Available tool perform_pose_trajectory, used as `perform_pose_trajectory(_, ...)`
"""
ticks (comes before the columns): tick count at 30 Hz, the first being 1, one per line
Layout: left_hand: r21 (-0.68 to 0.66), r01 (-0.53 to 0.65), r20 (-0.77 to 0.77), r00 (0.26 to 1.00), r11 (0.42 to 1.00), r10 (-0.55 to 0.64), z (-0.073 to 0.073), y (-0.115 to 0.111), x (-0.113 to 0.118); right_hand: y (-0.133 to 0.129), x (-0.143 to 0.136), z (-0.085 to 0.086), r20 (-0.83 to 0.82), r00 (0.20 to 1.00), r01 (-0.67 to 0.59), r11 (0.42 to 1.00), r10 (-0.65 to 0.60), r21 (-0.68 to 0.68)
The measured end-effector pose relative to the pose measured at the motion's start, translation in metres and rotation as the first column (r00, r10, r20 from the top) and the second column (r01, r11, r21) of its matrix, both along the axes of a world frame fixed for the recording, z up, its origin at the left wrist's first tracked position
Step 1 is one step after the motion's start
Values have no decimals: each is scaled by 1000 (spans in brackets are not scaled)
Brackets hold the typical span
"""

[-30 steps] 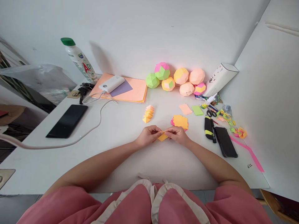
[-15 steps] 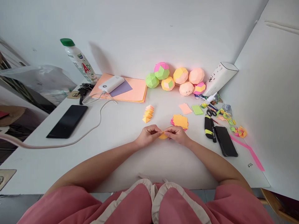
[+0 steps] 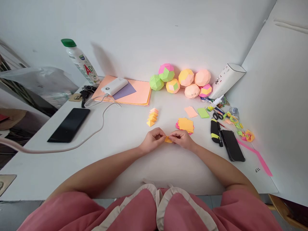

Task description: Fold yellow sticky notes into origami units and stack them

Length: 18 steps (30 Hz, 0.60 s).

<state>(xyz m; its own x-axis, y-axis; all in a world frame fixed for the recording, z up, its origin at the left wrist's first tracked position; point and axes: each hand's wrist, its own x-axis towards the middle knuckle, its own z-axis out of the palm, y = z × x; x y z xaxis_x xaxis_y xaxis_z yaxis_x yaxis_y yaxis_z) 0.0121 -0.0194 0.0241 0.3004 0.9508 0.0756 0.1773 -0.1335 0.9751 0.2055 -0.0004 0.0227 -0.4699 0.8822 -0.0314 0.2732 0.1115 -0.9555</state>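
Note:
Between my two hands is a small orange paper piece [image 3: 168, 139], pinched at its left side by my left hand [image 3: 154, 139] and at its right side by my right hand [image 3: 182, 138]. Thumbs and fingers partly cover it. Just beyond my right hand lies a stack of orange paper squares [image 3: 186, 124] with pink ones beneath. A short row of folded orange and peach paper pieces [image 3: 152, 118] stands beyond my left hand. Farther back are a peach square [image 3: 191, 111] and a green square [image 3: 203, 112].
Several faceted paper balls [image 3: 186, 77] rest against the wall. To the right are scissors [image 3: 218, 115], a cutter [image 3: 215, 131], a black phone [image 3: 232, 145] and paper scraps. At left are another phone [image 3: 69, 125], a power bank [image 3: 115, 86], its cable and a bottle [image 3: 83, 62].
The orange piece between my fingers looks flatter and shows less of its rounded lower edge. Both hands stay in nearly the same place, still pinching it.

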Motion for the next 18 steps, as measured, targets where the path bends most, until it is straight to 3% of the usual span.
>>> perform_pose_trajectory(6,25,36,-14,999,999,-36,-1,1,3,-1,-3,1,15,1000,-12,999,12,39)
perform_pose_trajectory(13,-114,-48,63,997,992,55,0,0,3,1,0,-1,-39,998,36,998,-39,-56)
perform_pose_trajectory(18,-66,18,69,998,998,-14,0,0,2,-1,-1,1,-27,999,24,999,-25,-34)
